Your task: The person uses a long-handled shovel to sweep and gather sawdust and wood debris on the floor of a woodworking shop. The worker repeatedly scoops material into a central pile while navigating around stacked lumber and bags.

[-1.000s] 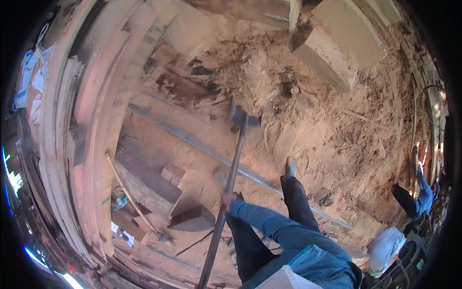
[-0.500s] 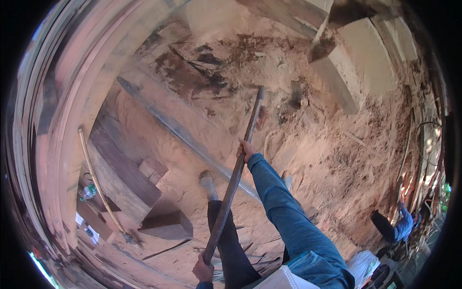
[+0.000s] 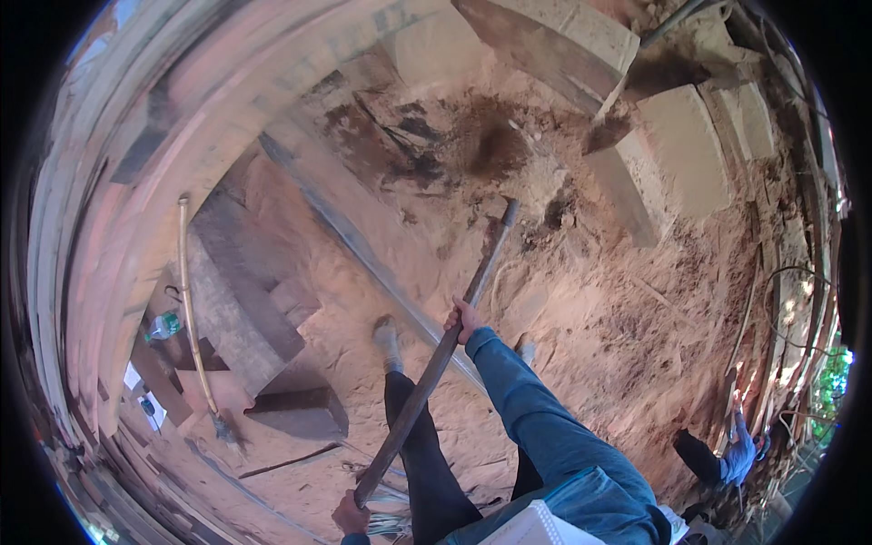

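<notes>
Both my hands hold a long dark bar (image 3: pixel 422 392) that slants across the middle, its bluish metal tip (image 3: pixel 510 213) at the far end over the loose soil. My right hand (image 3: pixel 464 319) is closed round the bar around its middle, below the tip. At the near end, low in the picture, my left hand (image 3: pixel 350 515) grips the same bar. Beyond the tip a dark brown patch (image 3: pixel 495 145) shows in the dusty ground; whether it is a hollow cannot be made out. My feet stand on either side of a straight metal beam (image 3: pixel 363 254).
Wooden beams (image 3: pixel 218 291) and blocks (image 3: pixel 300 413) lie at left, with a long-handled stick (image 3: pixel 188 300) and a green bottle (image 3: pixel 164 326). Large pale blocks (image 3: pixel 686 150) stand far right. Another person (image 3: pixel 738 454) in blue crouches at lower right. Stacked planks (image 3: pixel 118 209) curve along the left.
The view has tilted and turned slightly. The bar now slants more, its near end further left. A dark brown patch shows beyond its tip. Both hands keep their hold.
</notes>
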Demonstrator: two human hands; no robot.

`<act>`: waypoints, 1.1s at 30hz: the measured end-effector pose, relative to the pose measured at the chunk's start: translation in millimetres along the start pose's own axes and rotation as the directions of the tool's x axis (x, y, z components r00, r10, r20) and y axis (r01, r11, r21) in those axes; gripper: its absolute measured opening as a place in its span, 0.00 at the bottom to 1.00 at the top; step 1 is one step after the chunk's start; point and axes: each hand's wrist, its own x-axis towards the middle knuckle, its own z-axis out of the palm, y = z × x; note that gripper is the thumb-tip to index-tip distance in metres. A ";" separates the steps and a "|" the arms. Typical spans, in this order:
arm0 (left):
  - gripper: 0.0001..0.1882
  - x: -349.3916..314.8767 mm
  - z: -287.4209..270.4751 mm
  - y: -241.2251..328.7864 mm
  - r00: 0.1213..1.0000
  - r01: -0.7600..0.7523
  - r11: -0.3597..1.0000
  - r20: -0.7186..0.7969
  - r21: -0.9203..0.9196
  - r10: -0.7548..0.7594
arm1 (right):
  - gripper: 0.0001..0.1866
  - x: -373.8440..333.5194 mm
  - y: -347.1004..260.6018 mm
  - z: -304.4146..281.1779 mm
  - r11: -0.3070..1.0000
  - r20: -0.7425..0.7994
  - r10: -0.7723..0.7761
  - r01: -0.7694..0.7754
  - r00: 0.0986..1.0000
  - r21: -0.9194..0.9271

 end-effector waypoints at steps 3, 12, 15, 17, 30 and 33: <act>0.13 -30.2 -25.4 -20.3 0.997 -0.065 0.998 -0.037 -0.026 0.064 | 0.16 -50.6 8.6 6.3 1.000 -0.081 -0.003 0.002 0.997 -0.006; 0.22 -92.1 -127.9 -105.7 0.995 -0.097 0.995 -0.032 0.033 0.098 | 0.14 -203.3 34.4 57.0 0.997 -0.074 -0.067 0.065 0.995 -0.028; 0.16 -85.2 -181.1 -136.0 0.966 -0.198 0.980 -0.163 0.023 0.199 | 0.15 -246.8 42.2 97.8 0.993 -0.088 -0.115 0.113 0.989 -0.022; 0.16 -75.5 -217.5 -154.6 0.953 -0.221 0.975 -0.209 0.017 0.219 | 0.14 -272.5 46.5 130.8 0.987 -0.062 -0.161 0.159 0.985 -0.030; 0.14 -21.8 -433.4 -181.8 0.828 -0.350 0.930 -0.501 -0.110 0.252 | 0.11 -384.7 -17.0 412.9 0.829 0.210 -0.470 0.511 0.857 -0.229; 0.13 -6.9 -481.8 -179.1 0.793 -0.368 0.913 -0.573 -0.178 0.208 | 0.12 -393.2 -33.4 498.1 0.853 0.306 -0.397 0.471 0.866 -0.227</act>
